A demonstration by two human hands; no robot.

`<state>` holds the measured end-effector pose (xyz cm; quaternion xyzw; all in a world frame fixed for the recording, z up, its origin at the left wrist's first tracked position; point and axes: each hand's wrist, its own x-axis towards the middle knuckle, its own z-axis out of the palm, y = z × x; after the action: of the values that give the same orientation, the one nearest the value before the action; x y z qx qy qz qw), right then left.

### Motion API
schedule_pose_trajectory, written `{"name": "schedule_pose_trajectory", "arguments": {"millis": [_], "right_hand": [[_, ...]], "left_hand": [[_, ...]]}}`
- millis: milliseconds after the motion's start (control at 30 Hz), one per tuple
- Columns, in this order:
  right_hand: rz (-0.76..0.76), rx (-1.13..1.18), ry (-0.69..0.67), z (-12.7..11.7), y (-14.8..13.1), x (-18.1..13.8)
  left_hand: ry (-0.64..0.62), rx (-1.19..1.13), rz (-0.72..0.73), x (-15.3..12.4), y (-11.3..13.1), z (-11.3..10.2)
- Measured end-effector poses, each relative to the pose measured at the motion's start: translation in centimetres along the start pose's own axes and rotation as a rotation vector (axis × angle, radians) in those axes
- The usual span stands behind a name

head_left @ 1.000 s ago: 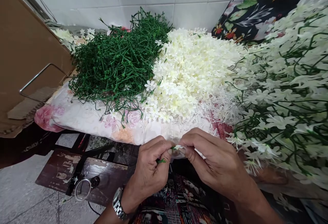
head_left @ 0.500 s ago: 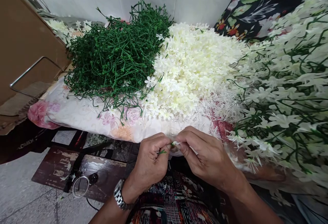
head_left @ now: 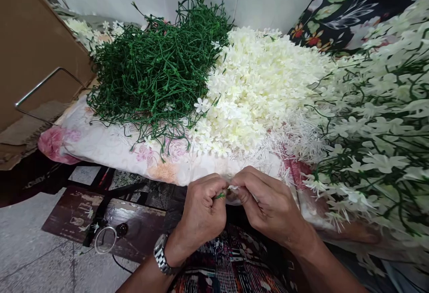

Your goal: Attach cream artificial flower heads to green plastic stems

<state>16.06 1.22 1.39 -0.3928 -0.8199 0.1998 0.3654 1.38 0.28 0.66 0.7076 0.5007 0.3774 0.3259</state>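
Note:
My left hand [head_left: 205, 203] is closed at the front edge of the cloth-covered surface, with a bit of green stem [head_left: 220, 195] showing between its fingers. Close beside it, my right hand [head_left: 264, 201] pinches a small white flower piece [head_left: 233, 187] between thumb and forefinger. The fingertips of both hands nearly meet, and most of what they hold is hidden. Beyond my hands lie a heap of green plastic stems [head_left: 157, 69] and, to its right, a heap of loose white flower heads [head_left: 258, 78].
Stems bearing white flowers [head_left: 378, 150] fill the right side. Thin white strands [head_left: 301, 138] lie before the flower heads. A cardboard box [head_left: 36, 60] with a metal wire handle [head_left: 50, 82] stands left. Below is a dark wooden bench [head_left: 134, 226] with a white ring [head_left: 105, 240].
The view has shifted slightly. My hands stay near each other, with the fingertips a little further apart. The white piece in my right fingers shows more plainly.

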Motion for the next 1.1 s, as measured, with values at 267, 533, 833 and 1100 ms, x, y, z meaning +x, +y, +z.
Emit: {"name": "schedule_pose_trajectory", "arguments": {"millis": [267, 533, 833, 1100], "right_hand": [[-0.038, -0.009, 0.015, 0.3, 0.3, 0.0], [0.033, 0.112, -0.086, -1.4, 0.1, -0.3], [0.004, 0.099, 0.027, -2.0, -0.1, -0.6], [-0.018, 0.047, -0.01, -1.0, 0.4, -0.9]], "left_hand": [[0.002, 0.039, -0.002, 0.0, -0.3, 0.2], [-0.116, -0.088, -0.088, 0.1, 0.4, -1.0], [-0.097, -0.013, -0.013, -0.2, 0.3, -0.8], [-0.067, 0.129, 0.047, -0.6, 0.3, -0.6]]}}
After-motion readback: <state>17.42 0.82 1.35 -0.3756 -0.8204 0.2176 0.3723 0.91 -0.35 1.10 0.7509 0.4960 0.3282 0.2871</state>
